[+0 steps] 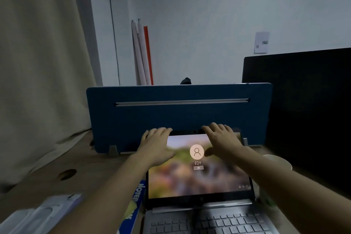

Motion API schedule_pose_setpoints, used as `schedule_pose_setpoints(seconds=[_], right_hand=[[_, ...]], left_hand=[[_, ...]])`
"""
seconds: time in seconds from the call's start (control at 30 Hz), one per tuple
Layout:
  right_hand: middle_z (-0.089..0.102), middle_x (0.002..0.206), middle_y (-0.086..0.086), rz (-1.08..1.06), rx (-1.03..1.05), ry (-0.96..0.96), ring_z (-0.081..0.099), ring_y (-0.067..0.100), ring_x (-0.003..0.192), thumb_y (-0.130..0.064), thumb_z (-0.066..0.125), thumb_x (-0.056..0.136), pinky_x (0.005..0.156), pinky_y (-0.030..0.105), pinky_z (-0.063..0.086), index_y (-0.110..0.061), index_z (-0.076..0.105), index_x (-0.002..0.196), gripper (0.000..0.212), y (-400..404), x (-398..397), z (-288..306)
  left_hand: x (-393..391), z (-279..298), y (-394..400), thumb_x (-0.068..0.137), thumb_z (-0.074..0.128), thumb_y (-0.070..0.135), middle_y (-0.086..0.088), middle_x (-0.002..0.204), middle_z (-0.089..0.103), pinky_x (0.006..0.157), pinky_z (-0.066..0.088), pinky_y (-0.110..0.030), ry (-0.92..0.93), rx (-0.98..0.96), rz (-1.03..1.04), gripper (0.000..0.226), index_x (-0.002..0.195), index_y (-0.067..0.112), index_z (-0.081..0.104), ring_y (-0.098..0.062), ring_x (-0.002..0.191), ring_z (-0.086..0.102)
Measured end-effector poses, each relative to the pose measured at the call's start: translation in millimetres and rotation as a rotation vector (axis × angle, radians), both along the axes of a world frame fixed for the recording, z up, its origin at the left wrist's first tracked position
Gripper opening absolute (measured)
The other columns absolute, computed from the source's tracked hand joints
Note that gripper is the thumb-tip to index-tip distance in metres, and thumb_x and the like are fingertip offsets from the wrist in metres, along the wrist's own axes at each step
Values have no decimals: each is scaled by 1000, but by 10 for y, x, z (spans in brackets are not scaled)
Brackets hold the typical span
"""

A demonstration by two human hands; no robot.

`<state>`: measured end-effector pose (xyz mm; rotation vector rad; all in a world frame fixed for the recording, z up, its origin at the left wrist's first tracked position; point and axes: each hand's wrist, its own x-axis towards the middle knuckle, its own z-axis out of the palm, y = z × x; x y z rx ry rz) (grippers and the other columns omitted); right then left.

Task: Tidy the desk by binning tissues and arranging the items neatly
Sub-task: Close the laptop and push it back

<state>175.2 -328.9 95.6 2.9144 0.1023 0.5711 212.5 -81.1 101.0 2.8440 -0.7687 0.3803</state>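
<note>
An open laptop (199, 180) sits on the wooden desk (38, 182) in front of me, its screen lit with a login picture and its grey keyboard at the bottom edge. My left hand (156, 143) rests on the top left of the lid, fingers over the upper edge. My right hand (221, 138) lies on the top right of the lid in the same way. Both hands grip the lid's top edge. No tissue is visible in this view.
A blue divider panel (178, 114) stands just behind the laptop. A black monitor (307, 112) fills the right side. A paper cup (279, 161) stands right of the laptop. A blue booklet (135, 207) and a white package (41, 213) lie at left. A curtain (38, 63) hangs left.
</note>
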Motion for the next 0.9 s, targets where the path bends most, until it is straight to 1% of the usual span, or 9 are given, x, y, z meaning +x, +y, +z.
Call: schedule_pose_setpoints(seconds=[0.13,0.33,0.43,0.57,0.73,0.8,0.9], right_hand=[[44,129,5,4,-43,-69,45,29,119,-58,73,72,107,42,29,-21,27,143,92,47,-172,55],[46,128,3,-3,-27,-136,45,28,117,-58,68,76,101,41,32,-23,33,138,79,138,-566,196],[46,131,2,16,24,-111,44,27,120,-60,64,79,100,43,34,-26,33,139,76,143,-803,309],[48,135,1,42,58,-49,45,28,123,-61,64,79,101,45,35,-25,34,139,76,163,-1200,428],[46,143,1,54,68,36,45,27,126,-53,65,83,102,44,34,-25,33,142,73,234,-1707,425],[48,141,2,66,87,59,47,27,124,-57,62,84,100,45,35,-24,36,141,71,274,-1933,358],[54,136,3,92,108,116,51,27,121,-64,56,83,95,44,37,-23,43,135,68,321,-2269,176]], left_hand=[[-140,108,33,82,58,45,4,155,32,119,16,-41,8,-32,-13,78,151,29,26,-25,142,26],[-590,325,128,83,56,40,3,155,33,119,19,-41,20,-23,-14,76,151,28,26,-25,142,26],[-840,412,176,84,55,39,2,155,33,117,22,-42,20,-10,-9,74,151,27,26,-26,141,28],[-1240,471,216,84,55,39,0,149,41,111,31,-43,-14,14,13,68,147,28,31,-28,134,38],[-1748,450,328,89,54,47,1,144,47,103,40,-42,-3,-21,1,59,143,30,37,-26,128,44],[-1967,380,373,90,53,51,2,142,50,102,42,-42,16,-16,4,58,142,30,39,-24,127,46],[-2285,189,420,90,50,58,2,139,55,100,44,-42,74,43,13,59,141,30,42,-23,123,52]])
